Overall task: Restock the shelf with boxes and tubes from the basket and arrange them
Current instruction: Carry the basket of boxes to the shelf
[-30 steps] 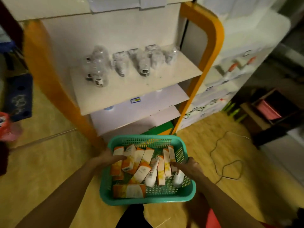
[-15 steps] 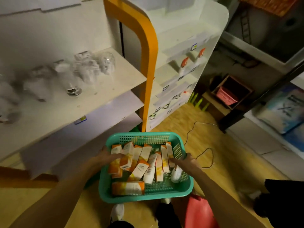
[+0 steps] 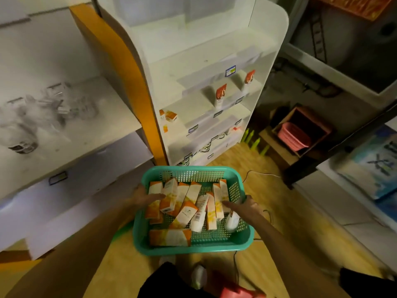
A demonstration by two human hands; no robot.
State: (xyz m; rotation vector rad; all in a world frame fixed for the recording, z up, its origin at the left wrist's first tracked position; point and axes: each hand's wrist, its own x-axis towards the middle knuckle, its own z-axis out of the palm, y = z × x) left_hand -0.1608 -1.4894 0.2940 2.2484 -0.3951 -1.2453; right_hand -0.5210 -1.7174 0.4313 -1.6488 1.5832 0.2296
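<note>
I carry a green plastic basket at waist height. My left hand grips its left rim and my right hand grips its right rim. Inside lie several orange-and-white boxes and white tubes, loosely piled. Ahead stands a white stepped shelf with two orange-topped tubes upright on one tier and a few small orange boxes at its left side.
A wider shelf with an orange frame stands at my left, holding clear packaged items. A pink basket sits in a wooden crate at the right. A cable runs across the wooden floor.
My view has swung right, from the orange-framed shelf to the white stepped shelf. Both hands keep the same hold on the basket.
</note>
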